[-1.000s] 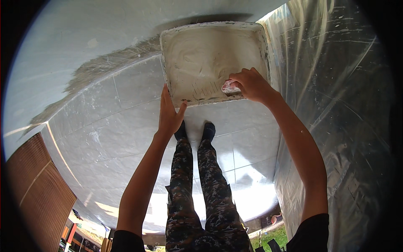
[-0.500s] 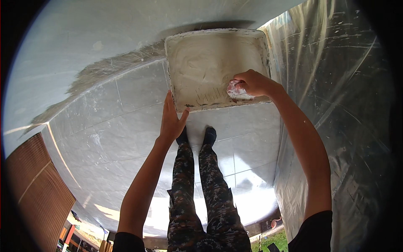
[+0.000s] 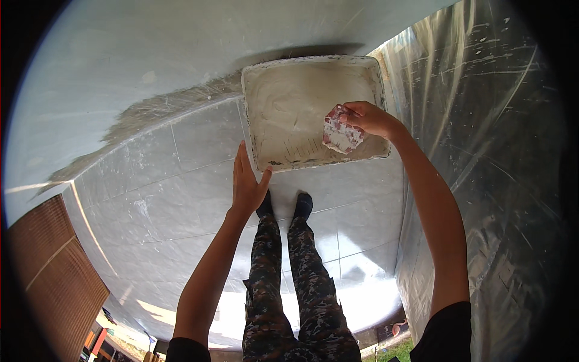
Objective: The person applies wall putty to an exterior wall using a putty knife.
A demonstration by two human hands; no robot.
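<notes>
A rectangular tray [image 3: 246, 114] with a stained rim holds a layer of smooth, cream-coloured paste [image 3: 289, 90]. At its near left corner my left hand [image 3: 246, 187] grips the edge, the fingers along the side and the thumb on the near rim. Pinched in my right hand [image 3: 369, 119] is a flat, reddish piece [image 3: 342, 134] with an uneven edge, smeared with white paste. This piece is over the right part of the tray, its broad face showing; whether it touches the paste I cannot tell. Short line marks show in the paste near the front rim.
Beyond the tray rises a pale grey wall [image 3: 181, 48] with a darker rough band along its base. Clear plastic sheeting [image 3: 482, 151] hangs on the right. Grey tiles [image 3: 163, 199] cover the floor under my feet. A brown ribbed panel [image 3: 54, 259] stands at the left.
My right hand has turned the reddish piece from a tilted position near the tray's front to show its broad face. The tray appears slightly lower in view; my left hand keeps its grip.
</notes>
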